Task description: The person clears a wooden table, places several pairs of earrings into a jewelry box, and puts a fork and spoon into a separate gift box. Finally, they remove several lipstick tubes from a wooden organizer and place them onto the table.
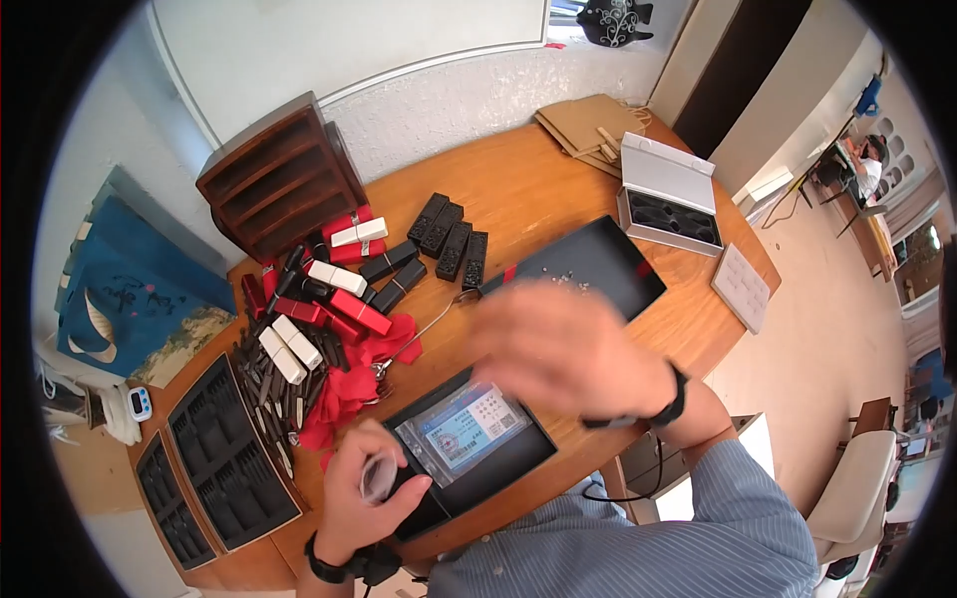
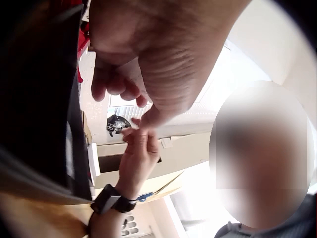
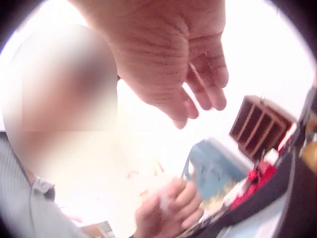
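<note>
My left hand grips a small clear round cup at the left end of a black box. Something pale and translucent also shows between that hand's thumb and fingers in the left wrist view. Inside the box lies a clear plastic bag with a blue-and-white printed card. My right hand, blurred, hangs over the box's far right corner; its fingers reach down loosely in the right wrist view, with nothing seen in them. Beyond it, a black tray holds several tiny pale bits.
Red, white and black lipstick-like tubes are heaped at left on red cloth, beside black blocks. A dark wooden rack stands behind. Black moulded inserts lie front left. A white lidded box stands at right.
</note>
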`<control>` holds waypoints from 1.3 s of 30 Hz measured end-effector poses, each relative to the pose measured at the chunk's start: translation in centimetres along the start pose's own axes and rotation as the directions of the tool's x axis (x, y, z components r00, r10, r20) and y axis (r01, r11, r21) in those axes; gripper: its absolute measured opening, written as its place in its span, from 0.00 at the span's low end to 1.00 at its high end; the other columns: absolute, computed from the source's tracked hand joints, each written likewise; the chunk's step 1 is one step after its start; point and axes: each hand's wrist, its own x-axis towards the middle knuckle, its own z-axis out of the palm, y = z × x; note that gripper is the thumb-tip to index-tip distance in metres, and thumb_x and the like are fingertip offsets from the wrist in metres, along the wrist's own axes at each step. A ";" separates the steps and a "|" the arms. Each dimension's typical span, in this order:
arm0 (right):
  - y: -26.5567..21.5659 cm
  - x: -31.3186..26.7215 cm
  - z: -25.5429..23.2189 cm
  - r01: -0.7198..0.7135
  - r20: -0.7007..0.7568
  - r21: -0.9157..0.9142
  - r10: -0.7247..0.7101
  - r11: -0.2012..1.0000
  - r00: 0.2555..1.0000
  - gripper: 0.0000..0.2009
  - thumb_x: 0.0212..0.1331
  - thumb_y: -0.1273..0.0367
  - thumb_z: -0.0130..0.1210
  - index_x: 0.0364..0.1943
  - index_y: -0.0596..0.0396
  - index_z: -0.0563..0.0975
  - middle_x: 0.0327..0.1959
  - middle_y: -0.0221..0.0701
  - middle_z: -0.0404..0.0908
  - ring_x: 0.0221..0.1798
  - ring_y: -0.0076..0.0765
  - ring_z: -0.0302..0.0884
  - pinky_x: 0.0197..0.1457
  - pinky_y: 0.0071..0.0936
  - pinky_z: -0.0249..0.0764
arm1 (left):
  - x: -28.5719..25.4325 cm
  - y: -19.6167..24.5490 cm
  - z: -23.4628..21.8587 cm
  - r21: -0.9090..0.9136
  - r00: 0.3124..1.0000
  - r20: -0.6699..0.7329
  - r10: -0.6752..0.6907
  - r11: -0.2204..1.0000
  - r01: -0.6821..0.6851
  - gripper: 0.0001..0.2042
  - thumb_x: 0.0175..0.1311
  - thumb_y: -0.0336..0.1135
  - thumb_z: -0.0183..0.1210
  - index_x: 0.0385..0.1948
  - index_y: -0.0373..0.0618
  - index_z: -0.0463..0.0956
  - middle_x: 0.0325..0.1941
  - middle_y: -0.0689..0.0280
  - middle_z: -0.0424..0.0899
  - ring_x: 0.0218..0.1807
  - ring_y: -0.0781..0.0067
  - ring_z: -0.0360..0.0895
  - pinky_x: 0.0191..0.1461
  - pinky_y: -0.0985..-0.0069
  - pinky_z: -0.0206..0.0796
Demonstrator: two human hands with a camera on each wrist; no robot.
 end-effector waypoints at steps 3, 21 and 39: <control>4.0 -0.5 -4.0 -0.536 0.159 -0.063 0.538 0.842 0.828 0.06 0.55 0.70 0.64 0.34 0.56 0.82 0.34 0.36 0.84 0.37 0.44 0.83 0.41 0.36 0.77 | 2.7 2.4 0.2 -0.224 0.979 0.192 -0.072 0.968 0.116 0.15 0.57 0.22 0.65 0.38 0.44 0.66 0.37 0.66 0.67 0.41 0.74 0.69 0.49 0.77 0.64; 10.1 -3.3 -2.3 -0.595 0.403 -0.293 0.661 0.749 0.633 0.05 0.54 0.72 0.64 0.33 0.59 0.83 0.33 0.39 0.85 0.38 0.45 0.83 0.42 0.35 0.77 | 5.7 -0.8 1.8 0.198 0.917 0.398 -0.018 0.978 -0.067 0.19 0.53 0.40 0.77 0.33 0.43 0.73 0.32 0.64 0.80 0.32 0.68 0.78 0.37 0.74 0.70; 7.2 -1.5 -3.0 -0.722 0.317 -0.055 0.697 0.690 0.643 0.03 0.56 0.76 0.60 0.33 0.61 0.80 0.25 0.35 0.81 0.29 0.31 0.81 0.37 0.27 0.77 | 5.6 -1.0 1.8 0.201 0.933 0.359 -0.025 0.978 -0.051 0.18 0.53 0.37 0.76 0.33 0.44 0.73 0.31 0.65 0.80 0.32 0.69 0.78 0.36 0.75 0.69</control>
